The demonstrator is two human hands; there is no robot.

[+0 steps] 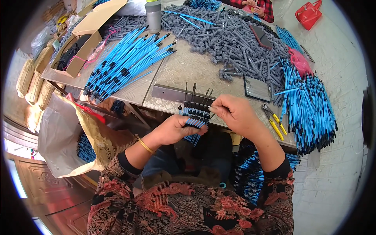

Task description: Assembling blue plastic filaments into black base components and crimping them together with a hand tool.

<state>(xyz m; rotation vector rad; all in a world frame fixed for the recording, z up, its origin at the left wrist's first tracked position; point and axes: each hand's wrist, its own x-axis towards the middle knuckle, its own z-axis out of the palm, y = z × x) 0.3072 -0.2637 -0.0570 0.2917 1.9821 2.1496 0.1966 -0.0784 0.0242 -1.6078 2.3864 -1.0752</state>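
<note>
My left hand (pixel 174 130) is closed around a bundle of thin blue rods with black end pieces (pixel 196 113), held over the table's near edge. Several thin black strips (pixel 194 91) stick up from the top of the bundle. At the bundle's right side my right hand (pixel 235 113) pinches with thumb and forefinger; the small piece between the fingertips is too hidden to name. Just beyond the hands lies a flat metal bar (pixel 172 94). Pliers with yellow handles (pixel 276 124) rest on the table to the right of my right hand.
Grey plastic parts (pixel 235 43) are heaped across the table. Blue rods lie at left (pixel 121 68) and right (pixel 309 105). A cardboard box (pixel 94 45), grey cup (pixel 154 18) and dark-framed flat panel (pixel 257 89) surround the workspace. An open sack (pixel 58 133) stands at left; another person's hands (pixel 254 8) show far off.
</note>
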